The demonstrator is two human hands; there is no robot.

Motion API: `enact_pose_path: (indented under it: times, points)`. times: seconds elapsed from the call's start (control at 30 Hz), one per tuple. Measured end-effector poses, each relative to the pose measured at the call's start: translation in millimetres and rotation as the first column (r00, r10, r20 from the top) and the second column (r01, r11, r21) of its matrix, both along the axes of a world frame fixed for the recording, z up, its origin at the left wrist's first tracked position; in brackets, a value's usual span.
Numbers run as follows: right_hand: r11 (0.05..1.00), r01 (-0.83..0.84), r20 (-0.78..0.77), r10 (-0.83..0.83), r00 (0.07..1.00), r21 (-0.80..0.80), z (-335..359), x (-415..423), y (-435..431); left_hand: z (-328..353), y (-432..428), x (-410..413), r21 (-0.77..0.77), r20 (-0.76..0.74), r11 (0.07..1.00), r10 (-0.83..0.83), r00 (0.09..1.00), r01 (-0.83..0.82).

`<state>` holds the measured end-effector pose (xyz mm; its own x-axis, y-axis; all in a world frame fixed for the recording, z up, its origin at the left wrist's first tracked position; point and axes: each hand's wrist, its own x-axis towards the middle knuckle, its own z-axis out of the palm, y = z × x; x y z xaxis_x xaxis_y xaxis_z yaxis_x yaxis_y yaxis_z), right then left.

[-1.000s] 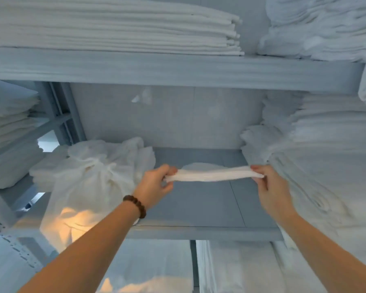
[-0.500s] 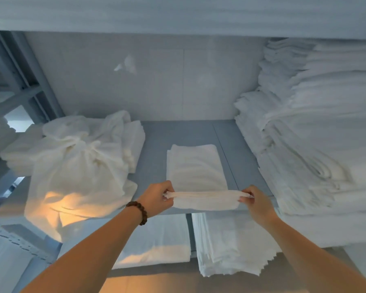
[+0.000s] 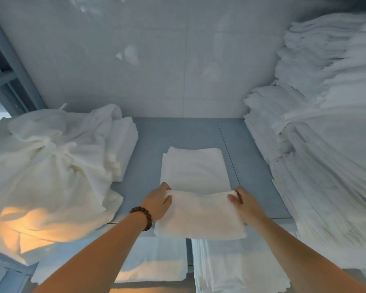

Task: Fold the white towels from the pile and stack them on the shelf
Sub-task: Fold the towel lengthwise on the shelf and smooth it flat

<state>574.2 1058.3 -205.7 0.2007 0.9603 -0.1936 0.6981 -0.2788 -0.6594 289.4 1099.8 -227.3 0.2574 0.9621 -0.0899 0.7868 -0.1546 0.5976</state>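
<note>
I hold a folded white towel [image 3: 201, 214] flat over the front edge of the grey shelf [image 3: 148, 149]. My left hand [image 3: 157, 203], with a bead bracelet on the wrist, grips the towel's far left corner. My right hand [image 3: 241, 203] grips its far right corner, thumb on top. Just behind it a second folded white towel [image 3: 193, 169] lies flat on the shelf; the held towel's far edge overlaps its near edge. A loose pile of unfolded white towels [image 3: 51, 166] sits on the shelf's left side.
A tall stack of folded white linen [image 3: 317, 144] fills the shelf's right side. More folded linen [image 3: 237, 269] lies on the level below, under my arms. A white tiled wall [image 3: 156, 60] closes the back. Grey shelf uprights [image 3: 13, 66] stand at the left.
The view tipped downward and the upper shelf left the frame. The towel, stretched taut edge-on between my hands, now lies flat and lower, reaching the near edge of the towel on the shelf.
</note>
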Motion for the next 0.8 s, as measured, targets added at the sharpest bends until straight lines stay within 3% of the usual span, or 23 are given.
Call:
enact_pose_path:
  times: [0.37, 0.5, 0.6, 0.7, 0.73, 0.8]
  points:
    - [0.995, -0.091, 0.087, 0.088, 0.992, 0.030, -36.8, 5.1, 11.6, -29.7, -0.8, -2.5, -0.108, -0.029, 0.991, -0.086, 0.996, 0.082]
    - [0.999, -0.031, -0.060, 0.029, 0.998, -0.032, -31.5, 3.1, 19.2, -12.5, 7.6, -5.4, -0.161, 0.195, 0.987, 0.016, 0.981, 0.016]
    - [0.993, 0.078, -0.270, -0.100, 0.958, -0.089, -17.3, 6.9, 45.0, -4.4, 31.7, -0.9, -0.041, 0.284, 0.994, 0.107, 0.953, -0.099]
    - [0.996, 0.051, -0.385, -0.076, 0.920, -0.074, -11.6, 8.2, 79.0, -5.2, 65.7, 10.9, 0.021, 0.129, 0.999, 0.039, 0.991, -0.042]
    - [0.999, 0.006, -0.330, -0.018, 0.944, -0.037, -13.8, 6.3, 89.9, -8.4, 77.5, 17.6, 0.010, 0.059, 1.000, -0.002, 0.998, 0.002]
    - [0.984, -0.176, -0.016, 0.177, 0.984, 0.038, -22.4, -3.0, 113.6, -17.3, 101.4, 36.3, 0.037, -0.135, 0.995, -0.086, 0.987, 0.091]
